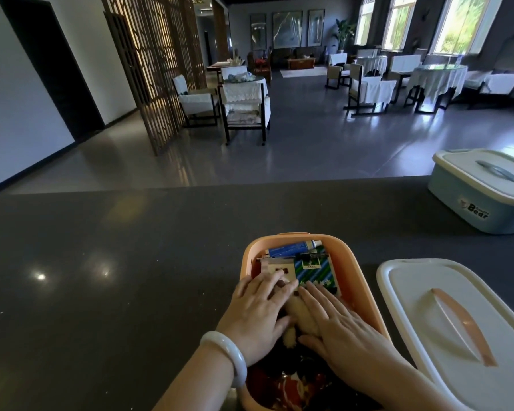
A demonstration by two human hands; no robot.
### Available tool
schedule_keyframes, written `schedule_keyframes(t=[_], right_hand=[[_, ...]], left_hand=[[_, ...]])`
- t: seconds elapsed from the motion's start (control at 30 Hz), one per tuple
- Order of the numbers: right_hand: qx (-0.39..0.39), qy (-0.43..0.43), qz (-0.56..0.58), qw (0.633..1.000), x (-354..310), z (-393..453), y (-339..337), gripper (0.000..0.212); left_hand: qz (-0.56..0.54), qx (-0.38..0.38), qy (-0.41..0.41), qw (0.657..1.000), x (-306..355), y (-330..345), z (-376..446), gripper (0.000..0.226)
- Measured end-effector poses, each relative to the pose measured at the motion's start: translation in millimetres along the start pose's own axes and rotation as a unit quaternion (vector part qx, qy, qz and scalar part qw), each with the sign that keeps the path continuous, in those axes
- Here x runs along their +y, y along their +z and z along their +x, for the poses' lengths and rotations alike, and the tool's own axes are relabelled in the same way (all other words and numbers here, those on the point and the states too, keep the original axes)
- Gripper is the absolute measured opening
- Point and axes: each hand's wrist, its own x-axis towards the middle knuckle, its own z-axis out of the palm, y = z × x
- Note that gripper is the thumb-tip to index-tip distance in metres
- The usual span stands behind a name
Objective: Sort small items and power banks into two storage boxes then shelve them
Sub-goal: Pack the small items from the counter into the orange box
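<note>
An open orange storage box (349,264) stands on the dark counter in front of me. Inside lie a blue tube (291,248), a green striped packet (316,269), a white card (279,269) and dark red items near me. My left hand (257,314) and my right hand (339,327) both lie flat with straight fingers on the contents, pressing a pale fluffy item (298,314) between them. The box's white lid (457,318) with an orange handle lies to the right. A closed blue storage box (487,192) stands at the far right.
The dark counter (116,262) stretches left and ahead to its far edge. Beyond it is a dining room with covered chairs and tables. A white bangle sits on my left wrist.
</note>
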Motion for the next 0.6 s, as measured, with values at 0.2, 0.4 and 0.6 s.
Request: schedule_keyframes(t=[0.2, 0.4, 0.6], right_hand=[[0.009, 0.015, 0.004, 1.000, -1, -3, -1, 0.073], [0.007, 0.017, 0.000, 1.000, -1, -4, -12, 0.073], [0.006, -0.008, -0.021, 1.000, 20, -15, -37, 0.065]], left_hand=[[-0.012, -0.030, 0.001, 0.999, 1, -5, 4, 0.059], [-0.031, -0.031, 0.008, 0.999, -3, -8, 3, 0.061], [-0.041, -0.034, -0.034, 0.998, 15, -16, 0, 0.059]])
